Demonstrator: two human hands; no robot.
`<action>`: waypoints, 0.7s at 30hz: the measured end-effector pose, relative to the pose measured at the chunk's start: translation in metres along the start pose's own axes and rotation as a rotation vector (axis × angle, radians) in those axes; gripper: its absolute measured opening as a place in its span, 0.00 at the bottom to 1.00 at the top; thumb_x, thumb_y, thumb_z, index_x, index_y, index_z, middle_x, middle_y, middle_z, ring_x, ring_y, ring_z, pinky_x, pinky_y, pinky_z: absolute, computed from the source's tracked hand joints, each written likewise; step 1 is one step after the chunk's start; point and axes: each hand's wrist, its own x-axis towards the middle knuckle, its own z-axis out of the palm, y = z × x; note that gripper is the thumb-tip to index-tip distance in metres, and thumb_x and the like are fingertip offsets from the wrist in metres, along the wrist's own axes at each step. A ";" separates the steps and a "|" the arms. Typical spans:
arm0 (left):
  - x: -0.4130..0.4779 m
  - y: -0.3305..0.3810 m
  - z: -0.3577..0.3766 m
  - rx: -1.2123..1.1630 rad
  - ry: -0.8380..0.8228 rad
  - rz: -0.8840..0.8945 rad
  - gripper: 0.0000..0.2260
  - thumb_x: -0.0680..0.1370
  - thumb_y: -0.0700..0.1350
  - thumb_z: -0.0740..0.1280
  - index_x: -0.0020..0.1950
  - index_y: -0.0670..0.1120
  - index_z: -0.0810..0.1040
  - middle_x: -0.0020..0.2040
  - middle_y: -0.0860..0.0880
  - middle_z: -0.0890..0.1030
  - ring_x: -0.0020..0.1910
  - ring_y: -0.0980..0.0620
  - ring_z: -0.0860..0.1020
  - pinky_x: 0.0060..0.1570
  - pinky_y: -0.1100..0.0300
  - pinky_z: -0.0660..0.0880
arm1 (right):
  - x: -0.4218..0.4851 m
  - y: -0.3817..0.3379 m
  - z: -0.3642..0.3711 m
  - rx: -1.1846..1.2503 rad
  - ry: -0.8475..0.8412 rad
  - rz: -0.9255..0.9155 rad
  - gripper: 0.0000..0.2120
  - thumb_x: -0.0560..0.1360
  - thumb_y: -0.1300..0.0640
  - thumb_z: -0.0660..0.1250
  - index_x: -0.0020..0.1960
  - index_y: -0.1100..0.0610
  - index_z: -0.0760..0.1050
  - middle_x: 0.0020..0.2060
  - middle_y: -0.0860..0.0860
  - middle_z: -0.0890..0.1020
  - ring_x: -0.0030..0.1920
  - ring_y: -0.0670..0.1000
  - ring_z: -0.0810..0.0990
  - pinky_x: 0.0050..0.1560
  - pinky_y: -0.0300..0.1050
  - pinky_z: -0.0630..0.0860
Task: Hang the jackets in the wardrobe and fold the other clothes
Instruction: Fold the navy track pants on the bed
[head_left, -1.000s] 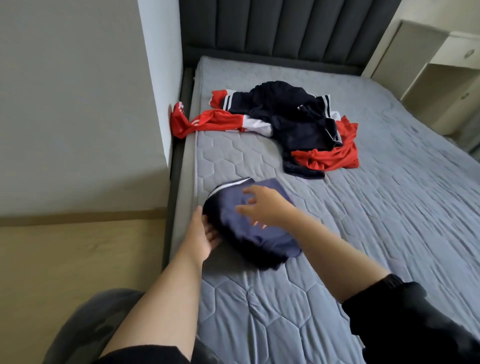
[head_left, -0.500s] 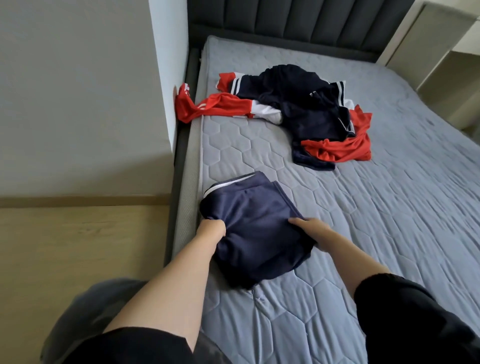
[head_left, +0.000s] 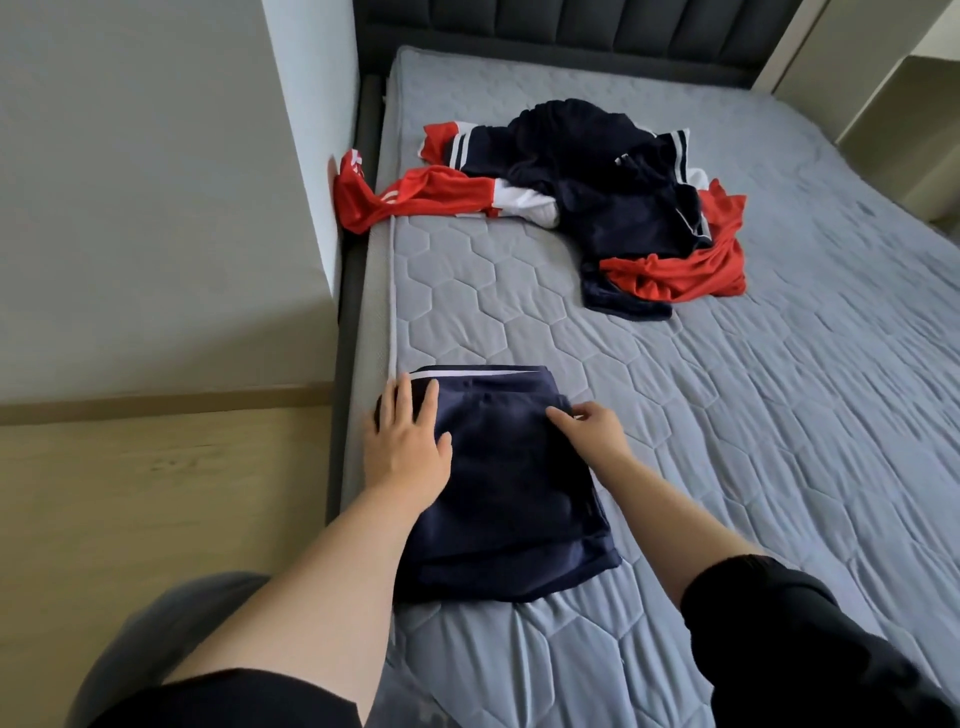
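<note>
Left hand (head_left: 408, 447) is lying flat on the folded navy garment (head_left: 509, 499), fingers (head_left: 402, 402) spread and pressing its left side down. The fingertips are reaching almost to the white trim (head_left: 467, 371) on the far edge.

Right hand (head_left: 592, 428) is sitting at the garment's far right corner, with the index finger stretched onto the cloth and the others loosely curled. Can't tell if thumb and index are pinching the edge or only touching it.

Garment is lying under and between both hands, at the near left edge of the mattress (head_left: 779, 441), layers stacked.

Handling, my read: light, thin, slick sportswear with no stiffness. The layers are likely to slide apart if it's dragged by one corner. Safer hold is fingers going under both long sides and lifting the stack as one, or just flattening it from above as the left palm is doing.

Well beyond the fingertips, an unsorted pile of navy and red clothes (head_left: 597, 208) is waiting. One red sleeve (head_left: 374, 200) is hanging off the mattress edge, out past the left fingers. Probably the same limp fabric, so jackets should be taken at the collar or shoulders. Headboard (head_left: 571, 31) is standing behind it.
</note>
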 end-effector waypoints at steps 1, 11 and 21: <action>0.000 0.000 0.002 0.033 -0.007 -0.012 0.29 0.80 0.56 0.53 0.78 0.52 0.44 0.78 0.45 0.42 0.76 0.45 0.42 0.72 0.46 0.48 | 0.001 -0.001 0.002 0.041 -0.023 0.040 0.12 0.72 0.48 0.70 0.43 0.58 0.76 0.36 0.51 0.76 0.38 0.50 0.75 0.37 0.42 0.70; 0.003 0.005 0.031 0.070 -0.014 0.111 0.27 0.81 0.58 0.47 0.77 0.53 0.42 0.78 0.48 0.40 0.76 0.48 0.36 0.72 0.43 0.39 | 0.008 -0.018 0.010 0.064 0.126 -0.140 0.07 0.76 0.55 0.65 0.40 0.56 0.73 0.33 0.48 0.76 0.36 0.48 0.76 0.32 0.40 0.68; 0.010 0.005 0.026 -0.184 0.078 0.073 0.24 0.81 0.50 0.53 0.77 0.50 0.54 0.78 0.49 0.49 0.77 0.50 0.45 0.73 0.47 0.43 | 0.013 -0.022 0.037 -0.452 0.202 -0.214 0.24 0.71 0.66 0.60 0.67 0.59 0.64 0.65 0.55 0.68 0.66 0.57 0.64 0.64 0.50 0.63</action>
